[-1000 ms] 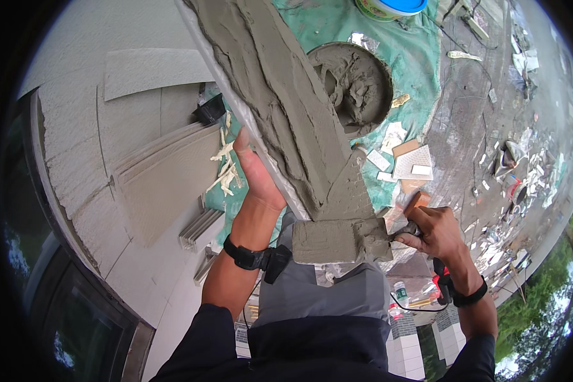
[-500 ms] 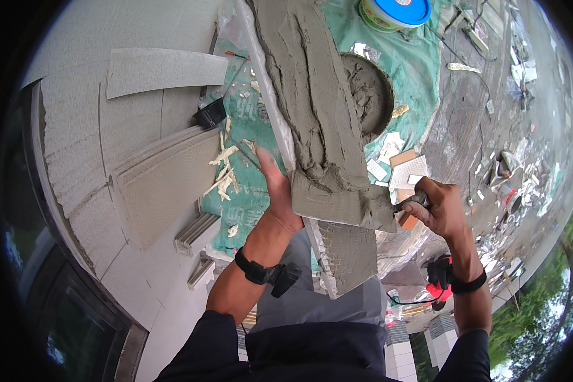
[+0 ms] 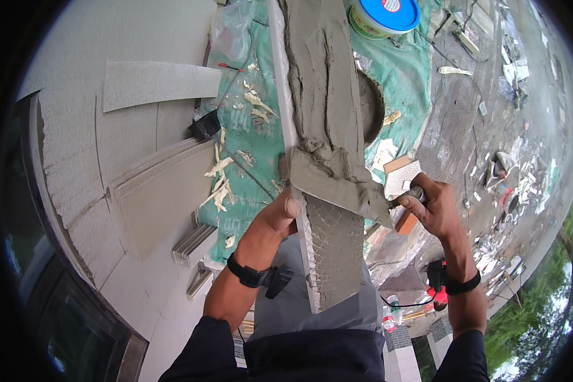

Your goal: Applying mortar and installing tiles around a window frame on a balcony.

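Observation:
A long, narrow tile (image 3: 304, 264) runs away from me over my lap, its face coated with wet grey mortar (image 3: 325, 76). My left hand (image 3: 281, 215) grips its left edge, thumb at the side and fingers mostly hidden. My right hand (image 3: 434, 207) is closed around the handle of a trowel (image 3: 337, 186). The trowel's blade lies across the tile, smeared with mortar. Beyond the blade the mortar is thick and heaped; on the near side it is a thin layer with scored marks. Partly behind the tile sits a round tub of mortar (image 3: 374, 105).
A bucket with a blue lid (image 3: 391, 14) stands on the green sheet (image 3: 410, 76) at the far side. Stacked panels (image 3: 165, 197) and a black box-like object (image 3: 206, 125) are at left. Debris (image 3: 516, 159) and a cable litter the right. Two bottles (image 3: 391, 312) stand near my legs.
The tile has swung more upright in view. The trowel has moved away from me along it, leaving a longer thin-coated stretch on the near side. My left hand has slid nearer me.

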`<action>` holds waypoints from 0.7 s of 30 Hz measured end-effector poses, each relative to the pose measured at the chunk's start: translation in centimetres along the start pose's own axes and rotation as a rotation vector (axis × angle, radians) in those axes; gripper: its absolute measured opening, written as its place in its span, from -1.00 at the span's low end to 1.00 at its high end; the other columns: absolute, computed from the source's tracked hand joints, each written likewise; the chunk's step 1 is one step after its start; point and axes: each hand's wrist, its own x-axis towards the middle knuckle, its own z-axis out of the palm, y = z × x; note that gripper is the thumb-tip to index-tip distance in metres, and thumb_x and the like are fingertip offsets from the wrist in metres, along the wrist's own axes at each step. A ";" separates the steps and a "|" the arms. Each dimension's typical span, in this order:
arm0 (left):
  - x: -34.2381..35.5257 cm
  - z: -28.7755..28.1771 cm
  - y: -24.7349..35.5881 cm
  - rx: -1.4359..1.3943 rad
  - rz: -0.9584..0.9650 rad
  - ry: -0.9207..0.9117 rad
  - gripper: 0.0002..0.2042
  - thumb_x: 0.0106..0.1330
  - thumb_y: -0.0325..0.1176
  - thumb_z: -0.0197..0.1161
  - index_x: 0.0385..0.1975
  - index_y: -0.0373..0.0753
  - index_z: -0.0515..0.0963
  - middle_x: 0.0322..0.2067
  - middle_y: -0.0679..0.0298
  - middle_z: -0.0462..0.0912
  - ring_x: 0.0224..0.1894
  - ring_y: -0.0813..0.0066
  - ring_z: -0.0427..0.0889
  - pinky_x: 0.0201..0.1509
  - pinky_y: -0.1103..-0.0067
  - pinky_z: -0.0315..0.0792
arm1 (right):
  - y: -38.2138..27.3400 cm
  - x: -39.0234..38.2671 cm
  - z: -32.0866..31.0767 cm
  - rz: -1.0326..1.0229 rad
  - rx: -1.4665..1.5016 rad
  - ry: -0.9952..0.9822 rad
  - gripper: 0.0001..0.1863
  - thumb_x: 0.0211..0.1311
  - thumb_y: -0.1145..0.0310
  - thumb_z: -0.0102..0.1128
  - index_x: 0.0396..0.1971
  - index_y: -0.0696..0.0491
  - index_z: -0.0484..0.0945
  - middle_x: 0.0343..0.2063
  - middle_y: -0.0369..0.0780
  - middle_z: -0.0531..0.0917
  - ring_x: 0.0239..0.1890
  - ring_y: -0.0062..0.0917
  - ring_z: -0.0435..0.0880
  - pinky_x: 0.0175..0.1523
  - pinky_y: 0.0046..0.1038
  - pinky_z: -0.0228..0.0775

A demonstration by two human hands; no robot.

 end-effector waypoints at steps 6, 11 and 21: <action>0.6 -0.6 -0.5 0.013 -0.138 -0.117 -0.04 -0.04 0.26 0.42 0.27 -0.31 0.26 0.06 0.17 0.51 0.11 0.36 0.52 0.19 0.38 0.44 | 1.2 0.5 1.2 -0.028 -0.003 0.126 -0.45 0.14 -0.15 0.26 -0.47 0.13 0.48 -0.75 -0.14 0.48 -0.66 -0.22 0.55 -0.49 -0.31 0.34; 0.4 -2.0 0.3 0.323 -0.232 -0.139 -0.56 0.33 0.15 0.15 -0.34 -0.17 0.45 -0.47 0.48 0.27 -0.39 0.67 0.20 -0.23 0.65 0.19 | 1.6 1.5 1.9 0.057 0.064 0.140 -0.42 0.16 -0.17 0.23 -0.50 0.15 0.49 -0.79 -0.14 0.43 -0.68 -0.23 0.51 -0.48 -0.31 0.32; -0.7 -1.0 0.1 0.496 -0.306 -0.185 -0.56 0.37 0.16 0.08 -0.43 -0.15 0.39 -0.51 0.51 0.21 -0.41 0.69 0.14 -0.35 0.64 0.13 | 2.6 3.3 2.8 0.112 0.086 0.146 -0.38 0.20 -0.20 0.17 -0.47 0.19 0.50 -0.76 -0.08 0.47 -0.65 -0.22 0.52 -0.46 -0.30 0.32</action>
